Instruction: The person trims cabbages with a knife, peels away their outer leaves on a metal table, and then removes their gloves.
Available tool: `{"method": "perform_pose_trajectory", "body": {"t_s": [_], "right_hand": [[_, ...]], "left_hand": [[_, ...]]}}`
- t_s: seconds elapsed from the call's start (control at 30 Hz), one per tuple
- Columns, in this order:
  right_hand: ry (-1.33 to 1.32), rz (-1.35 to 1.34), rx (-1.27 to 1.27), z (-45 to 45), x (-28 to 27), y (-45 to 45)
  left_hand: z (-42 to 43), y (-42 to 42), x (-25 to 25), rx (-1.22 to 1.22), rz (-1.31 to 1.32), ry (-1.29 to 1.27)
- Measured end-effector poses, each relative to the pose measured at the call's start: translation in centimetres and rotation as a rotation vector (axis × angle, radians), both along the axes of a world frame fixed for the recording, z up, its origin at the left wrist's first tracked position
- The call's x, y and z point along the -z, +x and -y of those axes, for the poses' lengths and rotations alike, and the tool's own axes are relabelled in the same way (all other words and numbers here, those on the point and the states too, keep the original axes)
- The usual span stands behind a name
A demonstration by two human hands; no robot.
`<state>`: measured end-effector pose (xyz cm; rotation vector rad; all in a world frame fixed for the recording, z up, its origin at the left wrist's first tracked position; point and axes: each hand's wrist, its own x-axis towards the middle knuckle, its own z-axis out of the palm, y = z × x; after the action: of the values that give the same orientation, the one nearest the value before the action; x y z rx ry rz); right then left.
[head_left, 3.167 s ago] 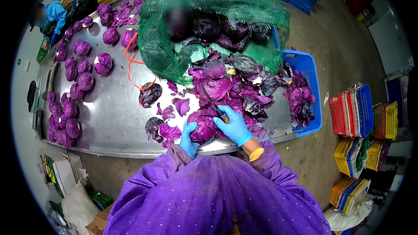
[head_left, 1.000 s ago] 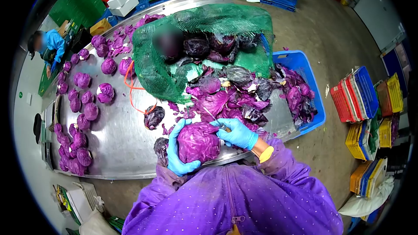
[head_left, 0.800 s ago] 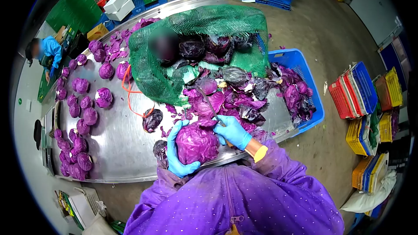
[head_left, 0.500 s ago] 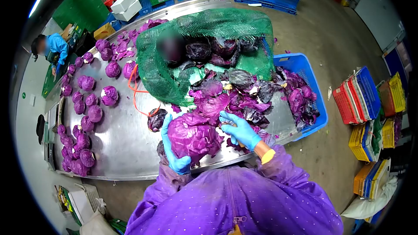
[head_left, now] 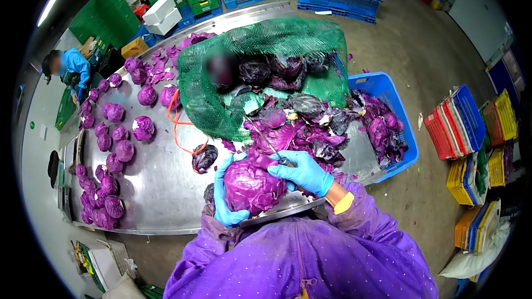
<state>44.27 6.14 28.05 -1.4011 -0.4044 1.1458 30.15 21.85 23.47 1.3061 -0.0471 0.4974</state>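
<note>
Close to my body, my left hand (head_left: 226, 202), in a blue glove, cups the left side of a red cabbage (head_left: 252, 188). My right hand (head_left: 306, 174), gloved too, grips a knife (head_left: 265, 139) whose thin blade points up and to the left, away from me. Its fingers also touch the cabbage's upper right, where an outer leaf (head_left: 258, 159) stands partly lifted. Loose purple leaves (head_left: 280, 134) lie just beyond. Behind them a green mesh sack (head_left: 202, 109) lies with its side open, showing several dark cabbages (head_left: 255, 70).
Several trimmed cabbages (head_left: 124, 150) sit on the left of the metal table (head_left: 160, 188). A blue crate (head_left: 396, 102) of leaves stands at the right. An orange cord (head_left: 176, 123) trails from the sack. Another person (head_left: 75, 66) is at the far left; stacked crates (head_left: 451, 122) line the right.
My right hand has come in against the cabbage, and the knife blade now shows, pointing away. An upper leaf is now lifted from the cabbage. My left hand still holds it.
</note>
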Motion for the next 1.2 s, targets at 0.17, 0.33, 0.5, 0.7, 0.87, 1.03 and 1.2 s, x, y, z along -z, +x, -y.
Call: {"method": "perform_pose_trajectory", "body": {"t_s": [0.17, 0.33, 0.5, 0.7, 0.87, 1.03, 1.2], "right_hand": [[0.166, 0.169, 0.266, -1.0, 4.9, -1.1], [-0.036, 0.038, 0.321, -0.8, 7.8, 0.0], [0.067, 0.186, 0.235, -0.5, 5.3, 0.1], [0.306, 0.339, 0.045, -1.0, -0.1, -1.1], [0.270, 0.838, 0.096, -1.8, -0.1, -1.6], [0.207, 0.716, 0.138, -2.2, 2.1, -0.8], [0.161, 0.935, 0.223, -2.2, 2.2, -1.2]], "left_hand": [[0.5, 0.3, -0.3, -0.014, 0.030, -0.054], [1.0, 0.2, -0.3, 0.032, 0.066, -0.312], [-0.3, -0.6, 0.8, 0.152, 0.053, -0.693], [0.3, -0.2, 2.7, 0.079, 0.056, -1.140], [0.7, 0.4, 1.6, -0.030, -0.024, -1.102], [0.6, -0.1, 3.2, -0.069, -0.081, -1.013], [1.5, 0.6, 2.2, -0.178, -0.154, -0.907]]}}
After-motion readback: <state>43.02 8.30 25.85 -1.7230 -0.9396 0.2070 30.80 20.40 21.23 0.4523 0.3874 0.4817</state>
